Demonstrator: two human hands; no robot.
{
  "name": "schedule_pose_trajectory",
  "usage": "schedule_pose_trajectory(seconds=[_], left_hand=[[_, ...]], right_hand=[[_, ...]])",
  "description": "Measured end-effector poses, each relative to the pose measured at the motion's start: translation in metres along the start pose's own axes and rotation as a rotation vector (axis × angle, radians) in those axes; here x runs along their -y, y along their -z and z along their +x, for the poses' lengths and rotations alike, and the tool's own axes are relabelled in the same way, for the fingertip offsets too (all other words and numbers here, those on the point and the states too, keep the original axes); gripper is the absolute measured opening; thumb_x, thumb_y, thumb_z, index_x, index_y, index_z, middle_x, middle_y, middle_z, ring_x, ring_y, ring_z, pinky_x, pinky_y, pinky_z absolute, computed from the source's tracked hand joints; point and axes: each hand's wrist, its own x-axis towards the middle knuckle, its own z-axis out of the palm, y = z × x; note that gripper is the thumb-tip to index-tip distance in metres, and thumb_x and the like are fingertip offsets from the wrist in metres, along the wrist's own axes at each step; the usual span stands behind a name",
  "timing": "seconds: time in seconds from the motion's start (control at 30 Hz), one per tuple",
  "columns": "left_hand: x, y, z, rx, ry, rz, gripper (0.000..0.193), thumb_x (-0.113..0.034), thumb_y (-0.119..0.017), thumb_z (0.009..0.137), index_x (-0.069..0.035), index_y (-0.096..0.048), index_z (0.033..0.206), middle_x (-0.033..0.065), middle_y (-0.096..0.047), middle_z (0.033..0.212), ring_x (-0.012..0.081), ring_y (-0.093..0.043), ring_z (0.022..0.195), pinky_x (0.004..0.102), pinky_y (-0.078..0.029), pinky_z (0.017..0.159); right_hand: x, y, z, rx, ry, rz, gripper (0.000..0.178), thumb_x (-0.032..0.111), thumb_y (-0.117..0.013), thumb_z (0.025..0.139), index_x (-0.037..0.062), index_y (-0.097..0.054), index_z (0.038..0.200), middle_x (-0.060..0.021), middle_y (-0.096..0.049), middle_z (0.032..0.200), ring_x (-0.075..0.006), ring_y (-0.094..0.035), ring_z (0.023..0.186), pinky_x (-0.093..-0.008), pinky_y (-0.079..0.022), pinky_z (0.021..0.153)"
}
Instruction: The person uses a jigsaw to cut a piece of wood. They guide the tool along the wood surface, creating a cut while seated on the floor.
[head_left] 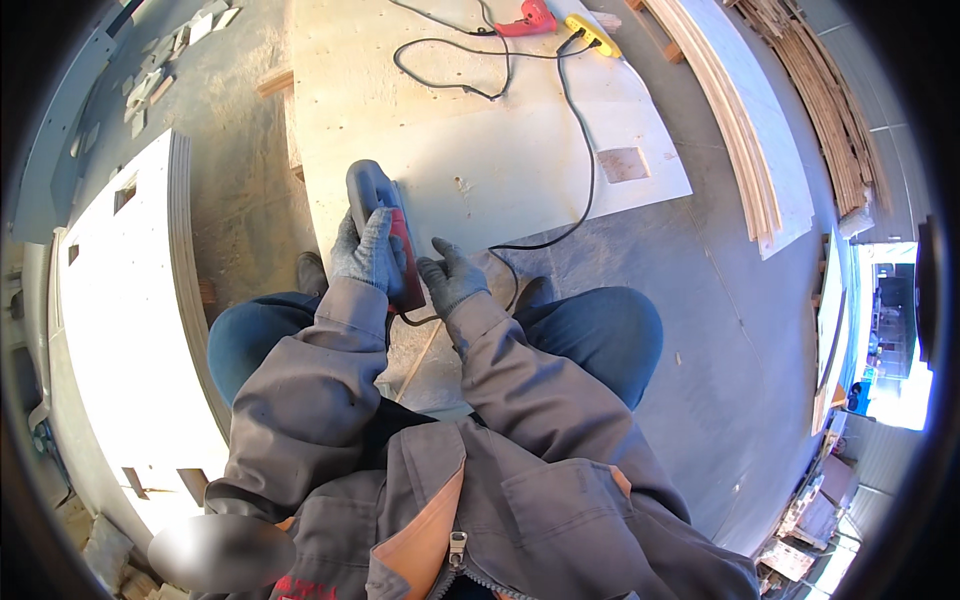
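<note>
My left hand [368,252], in a grey glove, is closed around a red and dark grey corded power tool [367,185]. It looks like a hand planer or sander, but its underside is hidden. The tool stands near the close edge of a large plywood sheet [440,140]. My right hand [453,279], gloved too, is just right of the tool with its fingers apart and nothing in them. A black cord [588,190] runs from the tool's rear, past my right hand and across the sheet to a yellow power strip [592,36].
A red power tool [527,18] lies beside the strip, with cord loops across the sheet. The sheet has a square cutout [624,165]. Stacked panels stand at the left [130,300] and right [730,110]. Scraps [150,85] litter the far-left floor. My knees flank the near edge.
</note>
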Motion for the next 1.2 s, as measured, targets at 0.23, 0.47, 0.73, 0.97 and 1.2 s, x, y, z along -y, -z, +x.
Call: schedule_pose_trajectory(seconds=[0.23, 0.47, 0.73, 0.97, 1.2], left_hand=[[-0.004, -0.005, -0.003, 0.003, 0.009, -0.019, 0.051, -0.027, -0.077, 0.091, -0.008, -0.056, 0.134, 0.005, -0.064, 0.083, 0.0143, -0.059, 0.062, 0.03, -0.05, 0.051], [0.012, 0.009, -0.006, 0.064, -0.1, 0.016, 0.068, -0.025, -0.081, 0.088, -0.005, -0.049, 0.145, 0.01, -0.067, 0.094, 0.018, -0.064, 0.072, 0.0339, -0.055, 0.061], [0.004, 0.024, -0.032, 0.033, -0.105, 0.162, 0.078, -0.017, -0.084, 0.084, 0.003, -0.042, 0.148, 0.0179, -0.069, 0.112, 0.0232, -0.068, 0.095, 0.0342, -0.057, 0.082], [0.007, 0.038, -0.042, 0.098, -0.025, 0.01, 0.068, -0.008, -0.074, 0.091, 0.005, -0.038, 0.147, 0.0229, -0.062, 0.13, 0.0302, -0.064, 0.113, 0.0386, -0.055, 0.096], [0.028, 0.035, -0.046, 0.114, -0.112, 0.186, 0.051, -0.007, -0.067, 0.092, 0.002, -0.051, 0.139, 0.0164, -0.067, 0.126, 0.0244, -0.064, 0.116, 0.0353, -0.052, 0.1]], right_hand=[[-0.013, 0.02, -0.023, -0.125, 0.165, -0.037, 0.054, 0.022, -0.072, 0.093, -0.002, -0.054, 0.138, -0.0182, -0.073, 0.105, -0.0235, -0.069, 0.092, -0.0344, -0.054, 0.085], [-0.025, 0.021, -0.027, -0.155, 0.238, -0.022, 0.054, 0.025, -0.073, 0.093, -0.0026, -0.055, 0.135, -0.0193, -0.073, 0.1, -0.0263, -0.071, 0.088, -0.0367, -0.055, 0.083], [0.005, 0.008, -0.022, -0.126, 0.418, 0.052, 0.061, 0.029, -0.075, 0.092, -0.0065, -0.052, 0.136, -0.0212, -0.072, 0.104, -0.0298, -0.071, 0.091, -0.0387, -0.056, 0.084], [0.071, -0.011, -0.015, -0.019, 0.289, -0.016, 0.066, 0.033, -0.077, 0.09, -0.0008, -0.05, 0.14, -0.0221, -0.069, 0.117, -0.0322, -0.069, 0.104, -0.0405, -0.055, 0.09], [0.08, -0.02, 0.021, -0.07, 0.304, -0.256, 0.063, 0.025, -0.08, 0.086, -0.006, -0.054, 0.135, -0.0217, -0.07, 0.114, -0.0244, -0.069, 0.1, -0.035, -0.056, 0.087]])
